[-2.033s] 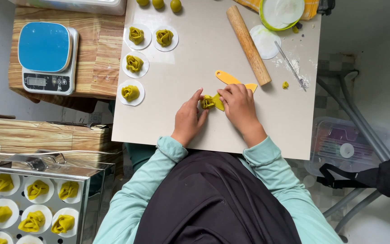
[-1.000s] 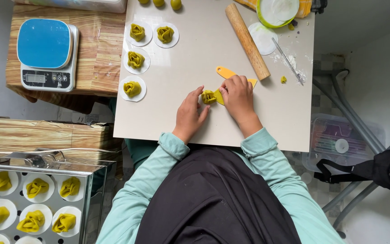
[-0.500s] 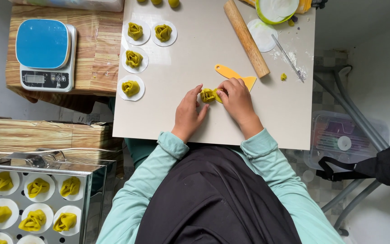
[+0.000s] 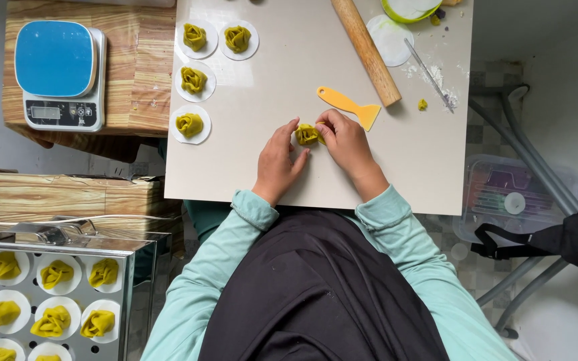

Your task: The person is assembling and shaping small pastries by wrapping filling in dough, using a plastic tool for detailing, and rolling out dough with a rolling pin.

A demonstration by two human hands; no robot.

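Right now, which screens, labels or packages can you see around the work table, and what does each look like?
Kitchen scale: on the wooden box left of the table; blue top, white body, small grey screen at its front edge, digits too small to tell.
Clear plastic box: on the floor right of the table; see-through lid, a round white sticker, purple contents.
No other labels or signs show.
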